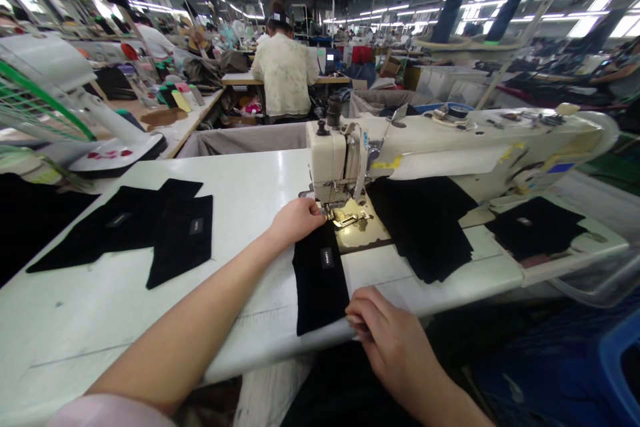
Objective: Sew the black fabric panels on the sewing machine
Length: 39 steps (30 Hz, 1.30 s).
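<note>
A narrow black fabric piece [320, 277] with a small label lies on the white table, running from the presser foot [349, 217] of a cream sewing machine [450, 143] toward me. My left hand [296, 219] pinches the far end of that piece right beside the presser foot. My right hand [387, 340] grips its near corner at the table's front edge, fingers curled.
More black labelled pieces [150, 227] lie at the left of the white table [90, 320], and others [425, 227] sit right of the needle. A fan [50, 100] stands at far left. A person in a pale shirt [284, 73] sits ahead, back turned. A blue bin [617, 360] stands low right.
</note>
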Each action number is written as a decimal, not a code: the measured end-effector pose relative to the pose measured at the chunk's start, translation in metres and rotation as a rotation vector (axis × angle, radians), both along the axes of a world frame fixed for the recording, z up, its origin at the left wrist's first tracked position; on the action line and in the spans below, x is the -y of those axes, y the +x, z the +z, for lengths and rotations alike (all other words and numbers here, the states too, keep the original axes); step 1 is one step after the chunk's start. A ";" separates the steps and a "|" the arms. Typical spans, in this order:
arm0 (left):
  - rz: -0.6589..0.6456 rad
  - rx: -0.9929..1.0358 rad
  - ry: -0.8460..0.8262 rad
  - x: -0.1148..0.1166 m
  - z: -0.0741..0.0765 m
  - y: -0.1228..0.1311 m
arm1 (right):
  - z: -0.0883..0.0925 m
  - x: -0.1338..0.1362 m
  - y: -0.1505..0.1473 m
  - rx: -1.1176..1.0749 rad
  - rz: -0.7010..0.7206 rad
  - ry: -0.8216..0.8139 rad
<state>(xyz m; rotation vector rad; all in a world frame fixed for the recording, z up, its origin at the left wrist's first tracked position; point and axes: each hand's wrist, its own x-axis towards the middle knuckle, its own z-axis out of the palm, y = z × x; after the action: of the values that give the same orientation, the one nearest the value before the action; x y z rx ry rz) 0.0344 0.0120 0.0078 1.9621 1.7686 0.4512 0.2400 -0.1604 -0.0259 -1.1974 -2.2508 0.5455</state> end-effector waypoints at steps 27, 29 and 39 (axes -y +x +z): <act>-0.578 -0.180 0.422 0.131 0.012 0.003 | 0.001 -0.001 0.001 0.081 0.000 0.007; -0.668 -0.172 0.476 0.156 -0.001 -0.002 | 0.002 0.000 0.002 0.080 0.018 0.016; -0.710 -0.236 0.534 0.161 -0.013 -0.011 | 0.010 -0.004 0.006 0.098 0.060 -0.009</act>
<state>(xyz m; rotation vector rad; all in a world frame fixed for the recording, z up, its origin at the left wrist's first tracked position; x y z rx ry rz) 0.0234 -0.1488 -0.0048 2.9340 0.9883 0.4790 0.2462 -0.1564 -0.0163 -1.1883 -2.3757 0.5314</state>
